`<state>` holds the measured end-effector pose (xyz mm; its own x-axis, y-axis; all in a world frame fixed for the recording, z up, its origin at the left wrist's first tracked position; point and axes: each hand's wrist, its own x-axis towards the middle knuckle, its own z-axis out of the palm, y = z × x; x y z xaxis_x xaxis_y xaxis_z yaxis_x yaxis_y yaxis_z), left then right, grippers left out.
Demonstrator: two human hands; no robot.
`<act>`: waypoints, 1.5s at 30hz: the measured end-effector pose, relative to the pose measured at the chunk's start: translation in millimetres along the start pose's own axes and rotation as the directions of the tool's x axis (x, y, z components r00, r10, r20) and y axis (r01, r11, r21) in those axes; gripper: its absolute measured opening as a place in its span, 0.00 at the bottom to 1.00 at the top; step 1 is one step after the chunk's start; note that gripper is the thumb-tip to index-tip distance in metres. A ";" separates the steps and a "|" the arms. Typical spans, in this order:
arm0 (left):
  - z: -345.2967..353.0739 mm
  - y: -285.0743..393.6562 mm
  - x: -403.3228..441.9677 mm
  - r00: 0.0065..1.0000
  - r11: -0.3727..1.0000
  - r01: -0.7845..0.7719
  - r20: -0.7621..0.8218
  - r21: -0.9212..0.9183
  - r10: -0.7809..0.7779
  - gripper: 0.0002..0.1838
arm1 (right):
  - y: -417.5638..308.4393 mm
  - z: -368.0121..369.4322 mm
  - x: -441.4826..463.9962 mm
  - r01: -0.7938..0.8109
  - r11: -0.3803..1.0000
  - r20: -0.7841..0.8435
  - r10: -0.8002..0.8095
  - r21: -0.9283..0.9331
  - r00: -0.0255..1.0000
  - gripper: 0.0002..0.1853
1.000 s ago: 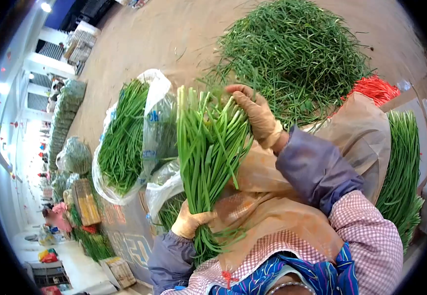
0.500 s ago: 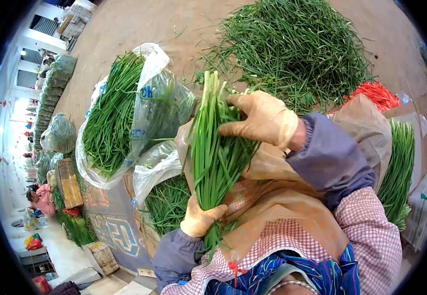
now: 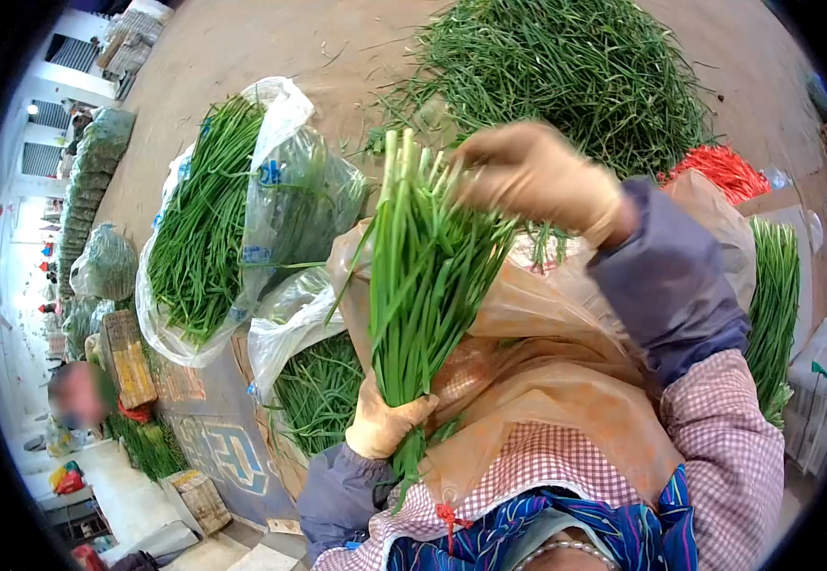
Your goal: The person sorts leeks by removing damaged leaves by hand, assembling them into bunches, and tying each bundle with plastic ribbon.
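Note:
My left hand [image 3: 382, 419], in a tan glove, is wrapped round the lower, leafy part of a bunch of Chinese chives [image 3: 420, 295]. The bunch stands nearly upright in front of my apron, its pale cut stem ends at the top and leaf tips hanging below the fist. My right hand [image 3: 539, 179], gloved too, is beside the stem ends at the upper right of the bunch. Motion smears its fingers, so I cannot make out whether they grip any stalks.
A large heap of loose greens [image 3: 566, 86] lies on the floor ahead, with red ties [image 3: 726, 175] beside it. Plastic bags of chives [image 3: 206, 224] stand to the left. More chives [image 3: 773, 309] are at the right. A person [image 3: 80, 395] is at the far left.
My right hand has moved up and slightly right, from against the side of the bunch to near its stem ends. The upper bunch has fanned wider. My left hand keeps its hold.

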<state>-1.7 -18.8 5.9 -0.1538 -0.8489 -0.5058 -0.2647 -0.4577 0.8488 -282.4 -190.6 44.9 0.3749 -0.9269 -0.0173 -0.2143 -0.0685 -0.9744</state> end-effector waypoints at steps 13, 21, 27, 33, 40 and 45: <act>-0.1 22.4 1.5 0.992 0.992 0.118 0.048 0.055 -0.120 0.31 | 28.8 51.8 27.1 0.134 0.776 -0.011 -0.178 -0.616 0.984 0.13; -0.7 0.5 9.5 0.981 0.978 -0.191 0.057 0.082 0.187 0.30 | 55.7 29.5 42.3 0.188 0.562 -0.039 -0.368 -0.806 0.929 0.10; -12.0 -3.6 -4.5 0.996 0.998 0.048 0.070 0.043 -0.051 0.26 | 115.7 -145.5 52.8 -0.483 0.350 -0.533 -0.056 -0.802 0.844 0.18; -11.4 -6.6 5.4 0.987 0.994 0.097 0.131 -0.054 -0.090 0.25 | 53.2 -50.0 3.2 -0.215 0.977 0.099 0.214 -0.003 0.972 0.31; -9.2 -0.3 2.8 0.973 0.973 0.209 0.117 -0.095 -0.198 0.25 | 88.9 -10.1 24.5 0.223 0.940 -0.062 -0.247 -0.257 0.967 0.08; -14.4 -15.5 5.5 0.989 0.994 0.105 0.099 0.038 -0.108 0.24 | 117.9 -76.9 38.2 0.083 0.982 -0.521 -0.162 -0.172 0.838 0.07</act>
<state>15.2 -20.2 -7.8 -0.2182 -0.7639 -0.6073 -0.3150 -0.5338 0.7847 -362.7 -262.4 -53.4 -0.1211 -0.9580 0.2600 -0.3345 -0.2073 -0.9193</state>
